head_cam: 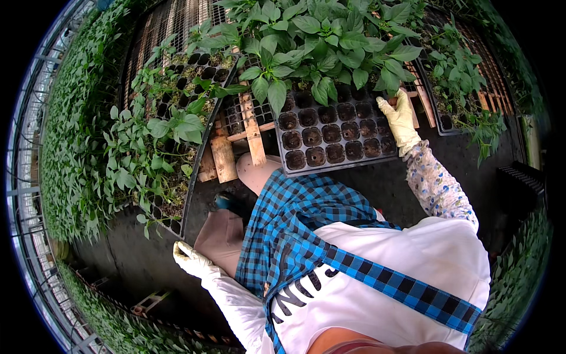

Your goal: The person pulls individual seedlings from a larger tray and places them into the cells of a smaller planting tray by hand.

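Observation:
In a pale yellow glove, my right hand grips the right side of a black plastic seedling tray, its thumb over the rim. Several front rows of this tray hold dark soil without plants. Leafy green seedlings, pepper-like, cover its far part. My left hand, also gloved, is low at the left with bent fingers. It lies just by the near corner of a second seedling tray; whether it touches that corner I cannot tell. That tray stands slanted, with seedlings leaning over it and some cells vacant.
Wooden slats and wire mesh support the trays. A third seedling tray sits at the right. Dense rows of plants line the left. My knees and blue checked apron are close below the middle tray.

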A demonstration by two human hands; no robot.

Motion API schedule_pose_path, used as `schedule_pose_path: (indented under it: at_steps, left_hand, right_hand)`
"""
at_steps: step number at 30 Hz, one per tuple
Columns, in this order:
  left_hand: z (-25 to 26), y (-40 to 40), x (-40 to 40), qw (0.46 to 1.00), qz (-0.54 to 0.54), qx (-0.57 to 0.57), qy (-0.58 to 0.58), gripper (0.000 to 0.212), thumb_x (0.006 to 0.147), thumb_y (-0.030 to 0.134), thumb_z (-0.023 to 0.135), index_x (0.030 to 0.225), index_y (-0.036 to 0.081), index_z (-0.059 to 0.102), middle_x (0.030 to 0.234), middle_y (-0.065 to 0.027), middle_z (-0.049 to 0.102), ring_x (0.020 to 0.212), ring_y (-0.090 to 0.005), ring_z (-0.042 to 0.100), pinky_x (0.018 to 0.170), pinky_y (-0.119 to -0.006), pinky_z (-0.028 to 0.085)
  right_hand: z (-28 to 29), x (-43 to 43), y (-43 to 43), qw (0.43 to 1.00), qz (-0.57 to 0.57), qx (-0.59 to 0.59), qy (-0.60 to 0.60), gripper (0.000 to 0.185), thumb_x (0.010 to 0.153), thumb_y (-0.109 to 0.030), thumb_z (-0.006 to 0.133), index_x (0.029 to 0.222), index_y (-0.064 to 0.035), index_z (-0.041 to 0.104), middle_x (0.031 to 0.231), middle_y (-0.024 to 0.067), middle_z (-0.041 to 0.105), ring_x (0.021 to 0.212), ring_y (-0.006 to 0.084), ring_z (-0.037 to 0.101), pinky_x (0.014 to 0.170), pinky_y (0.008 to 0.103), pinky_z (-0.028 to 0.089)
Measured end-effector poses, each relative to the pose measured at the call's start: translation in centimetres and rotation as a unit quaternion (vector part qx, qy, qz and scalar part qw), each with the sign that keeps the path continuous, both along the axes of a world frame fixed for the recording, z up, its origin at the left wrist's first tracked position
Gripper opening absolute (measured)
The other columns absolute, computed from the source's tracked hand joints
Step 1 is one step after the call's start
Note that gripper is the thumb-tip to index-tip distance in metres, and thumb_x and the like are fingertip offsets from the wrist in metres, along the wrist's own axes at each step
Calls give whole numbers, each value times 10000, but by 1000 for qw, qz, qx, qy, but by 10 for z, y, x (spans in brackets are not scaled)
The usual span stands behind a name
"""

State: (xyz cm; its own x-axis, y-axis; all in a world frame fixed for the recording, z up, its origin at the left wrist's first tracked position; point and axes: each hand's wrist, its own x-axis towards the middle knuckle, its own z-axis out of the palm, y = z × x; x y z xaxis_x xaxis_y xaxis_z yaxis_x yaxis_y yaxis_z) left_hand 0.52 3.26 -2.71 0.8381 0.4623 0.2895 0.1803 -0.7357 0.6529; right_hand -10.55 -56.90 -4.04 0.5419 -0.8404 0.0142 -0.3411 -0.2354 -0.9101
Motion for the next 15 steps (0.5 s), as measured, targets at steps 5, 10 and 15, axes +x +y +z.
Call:
schedule_pose_path:
  at_steps: [5, 10, 15]
  left_hand:
    - [1, -5, 1, 999, -14, -17, -30, 330, 959, 279, 581, 1113, -10, 612, 1064, -131, 638, 965, -230, 596, 893, -334, 465]
    - [5, -15, -4, 996, 25, 72, -51, 297, 931, 264, 612, 1097, 18, 630, 1036, -143, 654, 947, -265, 630, 859, -352, 488]
    - [15, -19, -6, 987, 25, 134, -79, 235, 878, 223, 646, 1046, 58, 645, 988, -115, 653, 944, -294, 600, 845, -401, 474]
  right_hand:
    - [-14, 1, -24, 976, 121, -21, -178, 549, 806, 54, 655, 1311, -10, 451, 1211, 77, 543, 1143, 179, 491, 1012, 294, 359]
    - [23, 6, -72, 983, 33, -136, 118, 442, 796, -72, 739, 1197, 12, 572, 1114, 59, 559, 923, 144, 551, 880, 301, 450]
    - [60, -11, 19, 918, 185, -332, -114, 316, 866, -99, 700, 675, -38, 456, 594, 48, 433, 527, 196, 399, 520, 321, 363]
